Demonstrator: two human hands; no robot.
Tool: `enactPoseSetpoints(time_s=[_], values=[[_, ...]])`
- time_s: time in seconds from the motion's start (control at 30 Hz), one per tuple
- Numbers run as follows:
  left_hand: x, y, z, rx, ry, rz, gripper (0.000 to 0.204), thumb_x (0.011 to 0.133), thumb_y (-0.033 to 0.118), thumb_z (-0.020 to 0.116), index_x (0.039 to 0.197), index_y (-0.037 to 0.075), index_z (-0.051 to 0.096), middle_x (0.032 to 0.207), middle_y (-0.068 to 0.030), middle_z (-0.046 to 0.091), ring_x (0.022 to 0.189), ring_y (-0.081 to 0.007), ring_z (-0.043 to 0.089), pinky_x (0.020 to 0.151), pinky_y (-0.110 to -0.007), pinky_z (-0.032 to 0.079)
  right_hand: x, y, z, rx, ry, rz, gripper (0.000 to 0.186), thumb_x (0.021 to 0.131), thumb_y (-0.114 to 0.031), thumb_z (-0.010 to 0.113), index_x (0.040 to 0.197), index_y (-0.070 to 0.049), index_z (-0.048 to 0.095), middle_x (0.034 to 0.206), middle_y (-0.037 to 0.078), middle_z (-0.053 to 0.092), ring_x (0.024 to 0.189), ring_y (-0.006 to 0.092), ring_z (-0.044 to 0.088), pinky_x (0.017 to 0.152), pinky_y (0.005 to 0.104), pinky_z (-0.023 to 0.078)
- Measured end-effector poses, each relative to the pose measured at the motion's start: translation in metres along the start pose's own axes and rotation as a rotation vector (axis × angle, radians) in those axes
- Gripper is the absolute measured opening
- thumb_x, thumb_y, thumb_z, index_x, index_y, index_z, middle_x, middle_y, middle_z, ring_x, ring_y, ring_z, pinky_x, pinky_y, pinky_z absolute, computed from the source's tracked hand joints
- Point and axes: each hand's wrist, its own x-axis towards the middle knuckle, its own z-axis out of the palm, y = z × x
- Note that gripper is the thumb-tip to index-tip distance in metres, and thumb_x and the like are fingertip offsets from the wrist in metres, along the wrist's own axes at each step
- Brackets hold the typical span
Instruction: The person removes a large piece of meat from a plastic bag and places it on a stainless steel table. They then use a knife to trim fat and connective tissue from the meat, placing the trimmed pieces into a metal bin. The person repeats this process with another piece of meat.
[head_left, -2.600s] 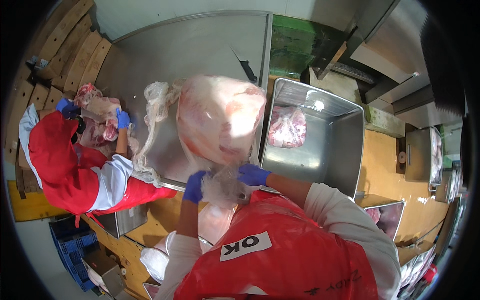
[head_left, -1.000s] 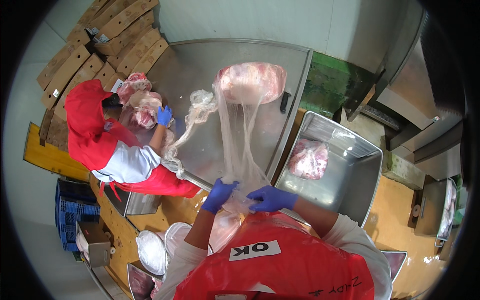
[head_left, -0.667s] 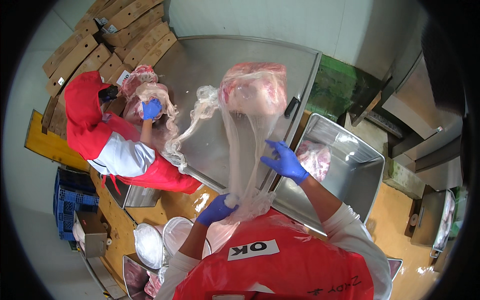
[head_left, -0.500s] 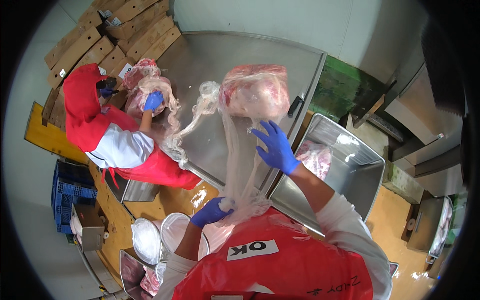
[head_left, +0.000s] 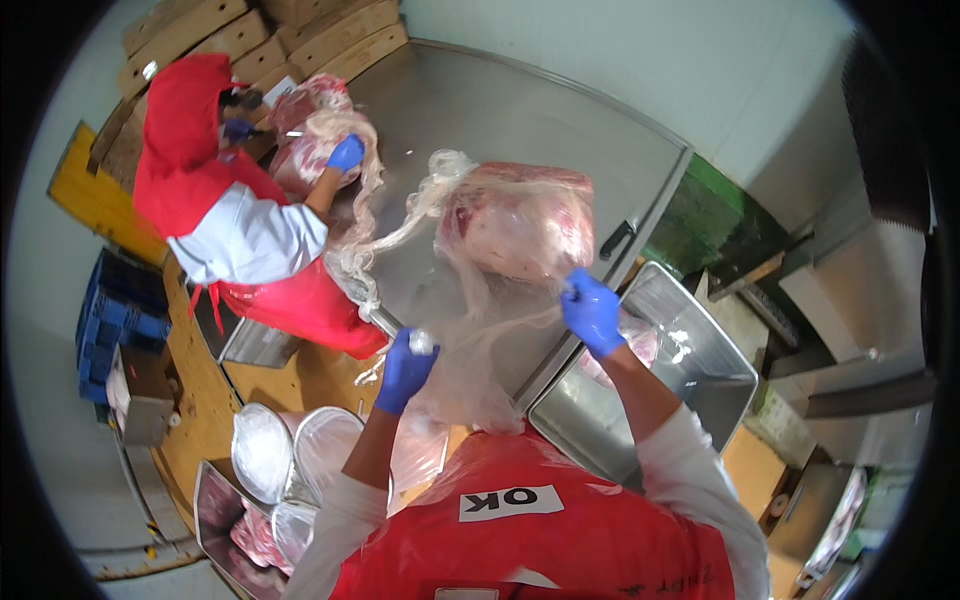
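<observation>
A large block of raw meat (head_left: 515, 225) lies on the steel table (head_left: 500, 95), partly covered by clear plastic film. The plastic film (head_left: 465, 365) stretches from the block down toward my red apron. My left hand (head_left: 405, 370), in a blue glove, is closed around a bunched piece of that film. At the block's near right corner, my right hand (head_left: 592, 312), also gloved, has its fingers closed on the film's edge. A twisted strand of plastic (head_left: 435, 190) trails from the block to the left. A black-handled knife (head_left: 617, 240) lies by the table's right edge.
A co-worker in a red hood and apron (head_left: 285, 300) handles another meat piece (head_left: 315, 150) at left. A steel tub (head_left: 700, 400) with meat stands right of the table. Plastic-lined round bins (head_left: 265, 455) stand lower left. Cardboard boxes (head_left: 215, 45) are stacked behind, blue crates (head_left: 125, 315) far left.
My left hand has risen, pulling the film up. My right hand, spread before, has moved right and closed on film at the block's corner. The block appears turned slightly.
</observation>
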Motion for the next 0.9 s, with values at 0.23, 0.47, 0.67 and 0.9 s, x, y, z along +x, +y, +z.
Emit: enactPoseSetpoints(time_s=[0.23, 0.47, 0.67, 0.9], values=[[0.087, 0.052, 0.047, -0.206, 0.188, 0.062, 0.061, 0.077, 0.032, 0.083, 0.118, -0.003, 0.053, 0.104, -0.0223, 0.067, 0.093, -0.031, 0.068, 0.081, -0.041, 0.054, 0.076, 0.079, -0.089, 0.416, 0.579, 0.076, 0.016, 0.085, -0.011, 0.069, 0.093, 0.0, 0.06, 0.086, 0.006, 0.061, 0.08, 0.0167, 0.059, 0.077, 0.0323, 0.05], [0.132, 0.05, 0.128, -0.211, 0.348, -0.082, 0.064, 0.075, 0.034, 0.086, 0.114, -0.006, 0.054, 0.091, -0.0116, 0.067, 0.079, -0.0194, 0.065, 0.07, -0.036, 0.054, 0.126, -0.031, -0.006, -0.145, 0.116, -0.512, 0.086, 0.077, -0.046, 0.08, 0.143, -0.002, 0.047, 0.136, 0.026, 0.052, 0.124, 0.0411, 0.053, 0.105, 0.0482, 0.043], [0.154, -0.016, 0.125, -0.311, 0.092, -0.212, 0.047, 0.078, 0.036, 0.076, 0.103, -0.002, 0.068, 0.096, -0.0203, 0.072, 0.094, -0.0341, 0.07, 0.08, -0.045, 0.052, 0.192, 0.005, 0.037, -0.453, -0.044, -0.138, 0.039, 0.092, -0.037, 0.062, 0.117, -0.007, 0.057, 0.11, 0.024, 0.067, 0.105, 0.0447, 0.063, 0.09, 0.0551, 0.048], [0.072, -0.124, 0.055, -0.629, 0.192, -0.494, 0.02, 0.082, 0.023, 0.071, 0.082, 0.004, 0.069, 0.069, -0.0023, 0.061, 0.06, -0.0164, 0.059, 0.056, -0.034, 0.046, 0.098, 0.135, -0.008, -0.001, 0.389, 0.163, 0.021, 0.093, -0.019, 0.059, 0.086, 0.0, 0.054, 0.077, 0.027, 0.062, 0.072, 0.0473, 0.06, 0.066, 0.0502, 0.047]])
